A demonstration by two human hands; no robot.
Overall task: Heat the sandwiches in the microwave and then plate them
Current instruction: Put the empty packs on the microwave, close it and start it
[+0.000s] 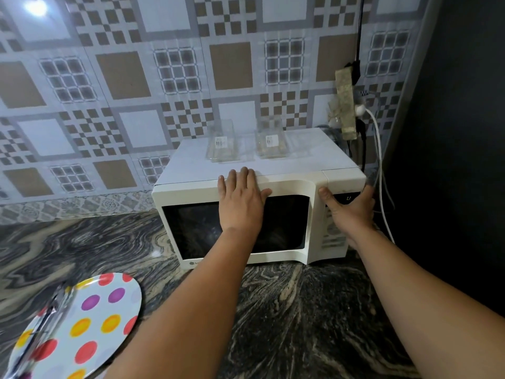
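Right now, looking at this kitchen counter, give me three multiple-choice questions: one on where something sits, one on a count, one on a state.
1. Where do the clear plastic sandwich boxes sit?
A. on top of the white microwave oven
B. on the polka-dot round plate
C. on the marbled dark stone counter

2. How many clear boxes are there?
A. one
B. two
C. four

3. What state is the microwave door in?
A. wide open
B. removed
C. closed

Answers:
1. A, both boxes rest on the oven's flat top.
2. B, a second box stands beside the first.
3. C, the door lies flush with the front, with the left hand flat on its upper edge and the right hand over the control panel.
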